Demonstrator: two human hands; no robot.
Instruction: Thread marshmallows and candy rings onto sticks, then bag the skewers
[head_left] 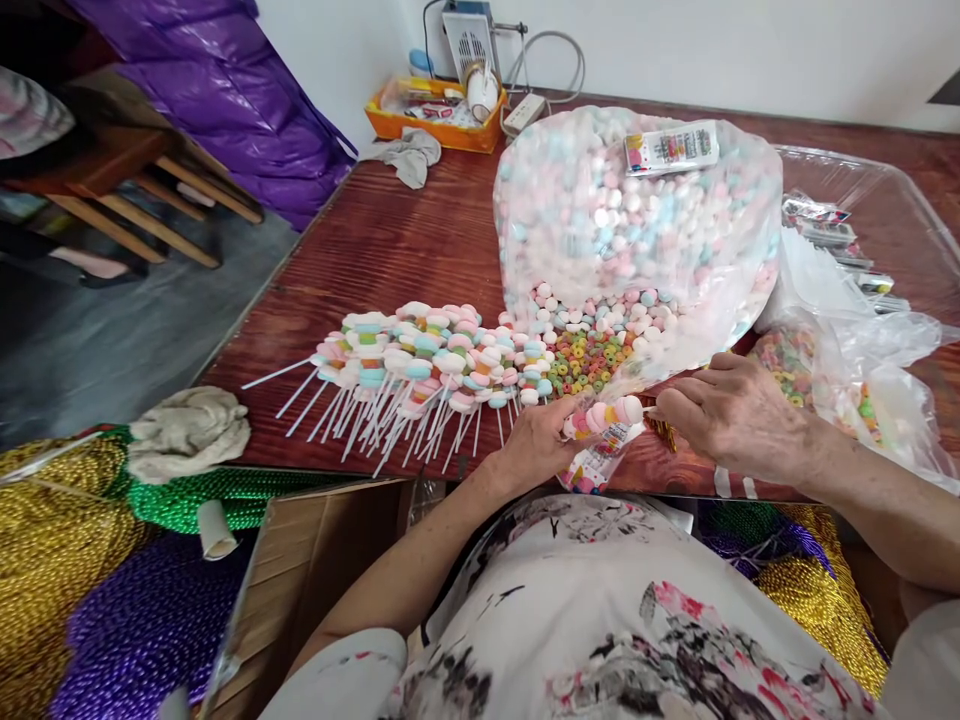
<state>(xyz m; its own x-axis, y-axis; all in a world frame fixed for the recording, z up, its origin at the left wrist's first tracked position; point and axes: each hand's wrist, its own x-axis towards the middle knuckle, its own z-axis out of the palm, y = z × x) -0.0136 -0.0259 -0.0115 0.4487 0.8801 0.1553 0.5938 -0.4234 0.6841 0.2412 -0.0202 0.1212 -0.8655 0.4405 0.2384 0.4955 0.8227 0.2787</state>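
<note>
My left hand (544, 440) is closed at the table's front edge around a small printed plastic bag (592, 468). A candy skewer (604, 415) of pink, white and yellow pieces lies along the bag's opening; how far it sits inside, I cannot tell. My right hand (724, 415) pinches the white stick at the skewer's right end. Just below those fingers is a small bundle of gold ties (661, 432). To the left, a pile of finished-looking candy skewers (427, 360) lies with white sticks pointing toward me. Ring candies (589, 360) are heaped beyond my hands.
Behind the rings stands a big clear bag of marshmallows (637, 230), a printed packet (671, 148) on top. More bags (825, 270) lie right. An orange basket (439, 115) is at the back, a crumpled cloth (187, 432) at the left edge. Bead strands (150, 620) fill the lower left.
</note>
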